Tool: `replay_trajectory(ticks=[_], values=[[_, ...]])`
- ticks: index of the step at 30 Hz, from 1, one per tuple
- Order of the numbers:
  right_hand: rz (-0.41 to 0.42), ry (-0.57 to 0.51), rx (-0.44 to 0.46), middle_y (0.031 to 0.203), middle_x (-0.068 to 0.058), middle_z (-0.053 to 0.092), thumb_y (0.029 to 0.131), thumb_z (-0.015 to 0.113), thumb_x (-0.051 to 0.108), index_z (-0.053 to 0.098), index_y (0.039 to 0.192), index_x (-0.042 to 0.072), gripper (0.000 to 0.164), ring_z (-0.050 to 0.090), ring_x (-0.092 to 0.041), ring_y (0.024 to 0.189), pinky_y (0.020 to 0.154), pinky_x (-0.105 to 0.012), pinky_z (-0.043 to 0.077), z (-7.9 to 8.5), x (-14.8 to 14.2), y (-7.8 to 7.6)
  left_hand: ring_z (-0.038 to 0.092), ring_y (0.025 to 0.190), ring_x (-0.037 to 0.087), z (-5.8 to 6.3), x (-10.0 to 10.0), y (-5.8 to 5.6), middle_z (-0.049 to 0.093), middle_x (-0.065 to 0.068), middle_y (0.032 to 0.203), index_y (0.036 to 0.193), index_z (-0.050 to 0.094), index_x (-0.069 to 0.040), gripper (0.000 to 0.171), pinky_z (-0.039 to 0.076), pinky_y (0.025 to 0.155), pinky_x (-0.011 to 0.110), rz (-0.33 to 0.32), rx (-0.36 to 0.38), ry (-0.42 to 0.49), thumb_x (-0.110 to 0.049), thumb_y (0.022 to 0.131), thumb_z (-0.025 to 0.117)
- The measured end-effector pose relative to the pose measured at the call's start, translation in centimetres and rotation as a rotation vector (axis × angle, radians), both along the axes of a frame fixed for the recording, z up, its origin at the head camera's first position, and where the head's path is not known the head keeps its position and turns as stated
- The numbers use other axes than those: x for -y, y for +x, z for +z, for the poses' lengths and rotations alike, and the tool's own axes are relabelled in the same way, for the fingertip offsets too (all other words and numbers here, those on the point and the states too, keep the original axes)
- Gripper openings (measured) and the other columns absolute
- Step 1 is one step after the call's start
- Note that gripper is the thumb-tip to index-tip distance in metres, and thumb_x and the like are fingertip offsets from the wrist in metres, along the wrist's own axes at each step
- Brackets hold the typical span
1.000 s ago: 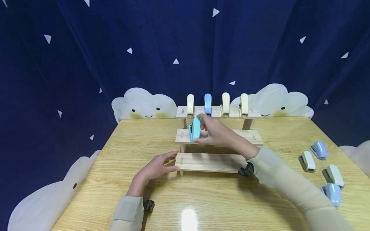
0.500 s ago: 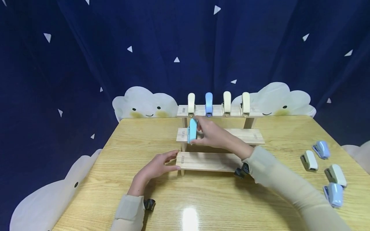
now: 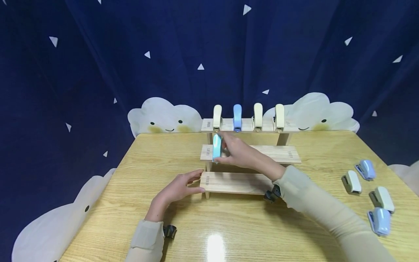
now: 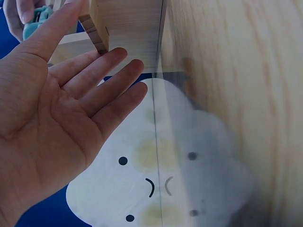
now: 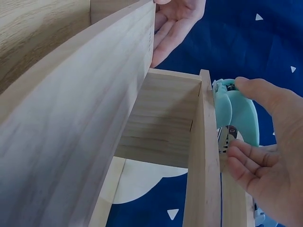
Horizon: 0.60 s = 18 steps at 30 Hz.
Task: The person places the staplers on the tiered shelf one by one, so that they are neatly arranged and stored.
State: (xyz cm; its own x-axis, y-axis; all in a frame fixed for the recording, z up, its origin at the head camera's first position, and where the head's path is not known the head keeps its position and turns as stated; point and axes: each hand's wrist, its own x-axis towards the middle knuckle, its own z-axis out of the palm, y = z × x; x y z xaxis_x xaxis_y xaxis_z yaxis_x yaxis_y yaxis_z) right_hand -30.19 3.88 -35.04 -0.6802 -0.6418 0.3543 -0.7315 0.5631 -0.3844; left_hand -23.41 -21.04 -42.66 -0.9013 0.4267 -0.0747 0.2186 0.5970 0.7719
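Note:
My right hand (image 3: 241,151) pinches a turquoise stapler (image 3: 217,147) between thumb and fingertips. The stapler stands at the left end of the middle tier (image 3: 276,154) of a wooden stepped rack, its nose facing me. In the right wrist view the turquoise stapler (image 5: 242,113) sits against the board, thumb at one end and fingers at the other. At the left end of the bottom tier (image 3: 235,183), my left hand (image 3: 176,187) reaches its fingers and thumb to the board's edge. The left wrist view shows that hand (image 4: 61,109) with palm exposed and fingers nearly straight.
Along the top tier (image 3: 291,125) stand cream staplers (image 3: 258,115) and one blue stapler (image 3: 237,117). Toward the table's right edge lie two white staplers (image 3: 353,181) and two light-blue staplers (image 3: 381,220). A dark blue curtain (image 3: 183,47) hangs behind the table.
My right hand has moved the turquoise stapler slightly left on the middle tier and turned it from slanted to straighter. The left hand stays at the bottom tier's end.

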Motion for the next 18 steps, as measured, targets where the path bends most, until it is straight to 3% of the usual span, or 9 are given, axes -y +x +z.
replay_trajectory(ticks=[10,18], values=[[0.025,0.011,-0.019,0.095,-0.012,0.061,0.08,0.08,0.038,0.031,0.147,-0.005,0.093,0.057,-0.022,0.079,0.071,-0.028,0.052,0.6,-0.6,0.4,0.048,0.137,0.035,-0.1,-0.1,0.0,0.047,0.015,0.15,0.151,0.037,-0.012,0.076,0.038,0.117,0.05,0.01,0.013,-0.001,-0.038,0.088,0.071],[0.023,-0.029,0.007,0.094,-0.013,0.063,0.081,0.081,0.032,0.035,0.144,-0.003,0.086,0.056,-0.021,0.081,0.072,-0.03,0.05,2.0,-2.9,1.3,0.047,0.137,0.035,-0.1,-0.1,0.0,0.047,0.016,0.15,0.151,0.037,-0.011,0.076,0.038,0.117,0.049,0.012,0.014,0.0,-0.037,0.088,0.071]])
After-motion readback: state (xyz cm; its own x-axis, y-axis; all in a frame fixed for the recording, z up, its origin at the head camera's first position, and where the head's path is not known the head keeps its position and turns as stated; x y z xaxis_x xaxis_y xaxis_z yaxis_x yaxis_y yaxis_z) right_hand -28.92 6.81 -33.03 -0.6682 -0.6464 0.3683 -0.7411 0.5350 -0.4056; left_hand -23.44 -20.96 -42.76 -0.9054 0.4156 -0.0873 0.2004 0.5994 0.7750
